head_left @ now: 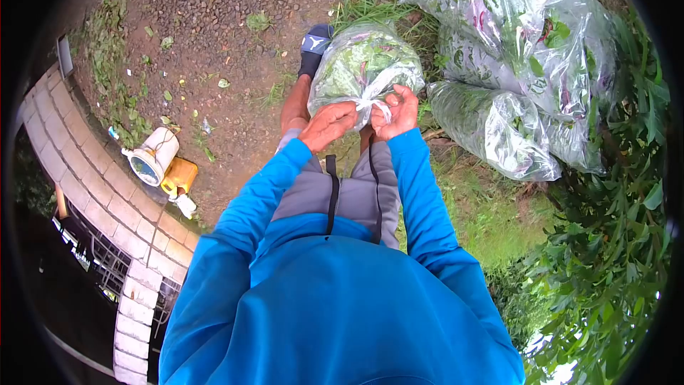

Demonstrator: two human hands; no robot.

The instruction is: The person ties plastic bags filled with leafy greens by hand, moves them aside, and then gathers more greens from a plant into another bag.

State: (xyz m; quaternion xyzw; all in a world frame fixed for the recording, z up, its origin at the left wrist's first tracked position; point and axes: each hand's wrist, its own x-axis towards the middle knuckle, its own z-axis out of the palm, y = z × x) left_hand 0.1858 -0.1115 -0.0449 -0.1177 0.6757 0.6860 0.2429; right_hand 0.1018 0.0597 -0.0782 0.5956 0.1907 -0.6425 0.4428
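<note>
A clear plastic bag (367, 53) full of green leaves stands on the ground between my feet. Its gathered neck is twisted and looks knotted, with white plastic ends between my hands. My left hand (329, 125) is closed at the left side of the neck, fingers pinching the plastic. On the right side, my right hand (396, 113) has its fingers curled round an end of the bag's neck. The fingertips of both hands are close to the knot.
Large clear bags of leaves (527, 36) lie at the upper right, beside leafy bushes (613, 264). On the left are a white bucket (158, 148), a yellow container (179, 176) and a brick wall (92, 178). Gravel and dirt (221, 50) stretch beyond.
</note>
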